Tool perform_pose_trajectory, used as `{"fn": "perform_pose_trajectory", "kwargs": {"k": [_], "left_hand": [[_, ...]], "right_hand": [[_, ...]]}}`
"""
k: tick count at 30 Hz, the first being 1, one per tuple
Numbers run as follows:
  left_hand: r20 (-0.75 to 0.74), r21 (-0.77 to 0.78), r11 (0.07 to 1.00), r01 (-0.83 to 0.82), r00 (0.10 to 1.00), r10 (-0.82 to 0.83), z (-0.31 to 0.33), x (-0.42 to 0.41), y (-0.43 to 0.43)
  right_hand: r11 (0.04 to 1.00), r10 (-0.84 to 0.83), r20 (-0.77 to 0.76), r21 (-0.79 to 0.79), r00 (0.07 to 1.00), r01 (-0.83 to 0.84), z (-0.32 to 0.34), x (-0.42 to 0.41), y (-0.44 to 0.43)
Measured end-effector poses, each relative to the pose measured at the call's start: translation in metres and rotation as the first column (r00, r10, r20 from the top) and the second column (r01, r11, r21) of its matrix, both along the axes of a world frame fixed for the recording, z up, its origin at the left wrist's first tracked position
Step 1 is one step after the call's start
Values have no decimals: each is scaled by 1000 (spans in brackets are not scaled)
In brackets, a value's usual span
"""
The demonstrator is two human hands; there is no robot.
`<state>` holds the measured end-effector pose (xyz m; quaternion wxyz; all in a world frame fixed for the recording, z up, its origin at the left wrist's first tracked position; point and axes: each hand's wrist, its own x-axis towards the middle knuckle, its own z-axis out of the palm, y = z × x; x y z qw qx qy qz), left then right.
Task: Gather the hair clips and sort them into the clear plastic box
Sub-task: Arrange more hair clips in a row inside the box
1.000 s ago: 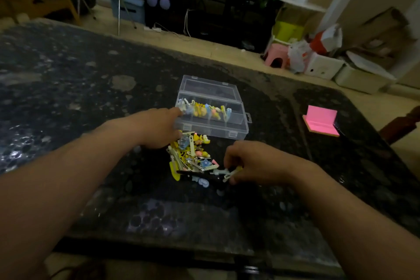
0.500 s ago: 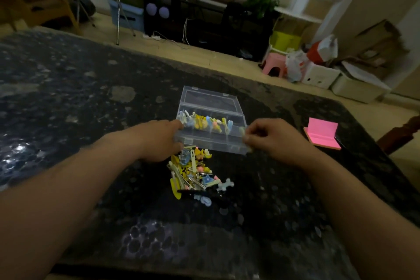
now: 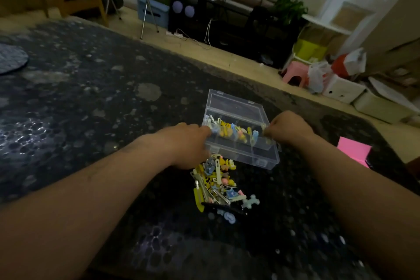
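Head cam had both of my bare arms reaching across the dark speckled stone table [image 3: 79,107], toward its far edge where the clear plastic box with dividers [image 3: 264,157] sat open, its lid [image 3: 234,107] lying flat behind it. My left hand [image 3: 184,145] was curled up against the box's left end, fingers touching the wall there; couldn't really tell if it was gripping the box or just pushing on it. My right hand [image 3: 288,129] was bunched at the box's right end, fingertips pinched together over the back row of compartments. Something small and pale seemed to be between them, but it was too blurry to call.

A row of little hair clips [image 3: 231,129], yellow, blue and white, was already lined up in that back row of the box. The front row looked mostly bare through the plastic. The loose pile of mixed clips [image 3: 216,184], yellow, silver, pink and pale blue, lay on the table just on the near side of the box, partly under my left hand. A long black clip [image 3: 223,208] and a pale blue bone-shaped one [image 3: 251,201] sat at the near end of the pile.

Over by the right edge of the table there was a bright pink pad of sticky notes [image 3: 353,151], well apart from everything else.
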<state>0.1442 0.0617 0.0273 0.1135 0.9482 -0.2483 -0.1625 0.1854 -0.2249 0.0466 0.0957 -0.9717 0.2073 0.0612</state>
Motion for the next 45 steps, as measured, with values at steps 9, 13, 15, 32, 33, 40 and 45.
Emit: {"fn": "perform_pose_trajectory", "kwargs": {"k": [9,13,15,32,33,40,45], "left_hand": [[-10,0,1000,-5,1000,5,1,1,-1],[-14,2,1000,-3,1000,3,2,0,-1],[-17,-1,1000,-4,1000,4,4,-1,0],[3,32,999,-18,1000,18,5,-13,0],[5,36,999,-18,1000,17,5,-13,0],[9,59,998,0,1000,-1,4,-9,-2],[6,52,999,3,1000,-3,5,-9,-1]], "right_hand": [[974,58,-88,-211,994,-76,10,3,14],[977,75,-19,-197,997,-78,10,-9,14],[988,98,69,-129,993,-89,13,-23,15],[825,565,157,-131,810,-550,-28,-128,76],[820,570,144,-157,809,-550,-30,-128,76],[810,572,116,-237,812,-537,-31,-124,68],[797,576,111,-294,810,-527,-36,-127,70]]}}
